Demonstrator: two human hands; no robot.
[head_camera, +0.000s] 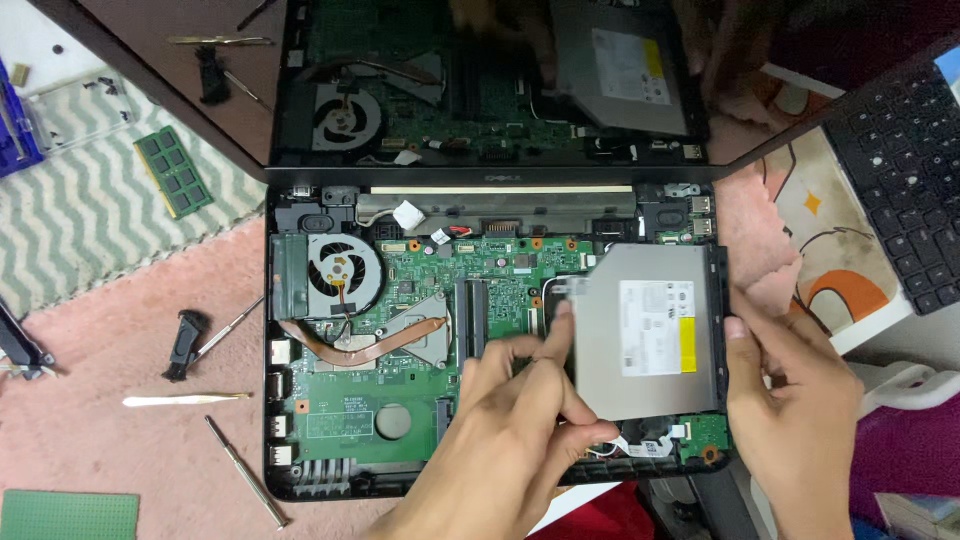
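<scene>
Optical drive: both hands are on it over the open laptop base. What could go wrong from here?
1. The optical drive sits partly over the green motherboard; tilted, its metal corner could scrape components.
2. The left hand hovers above loose white wires near the front edge, which could get pinched.
3. The right hand grips only the drive's outer edge, so it may slip.

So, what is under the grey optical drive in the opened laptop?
The optical drive covers the right side of the laptop base. Only a green board and cables show below it; the rest is hidden.
</scene>
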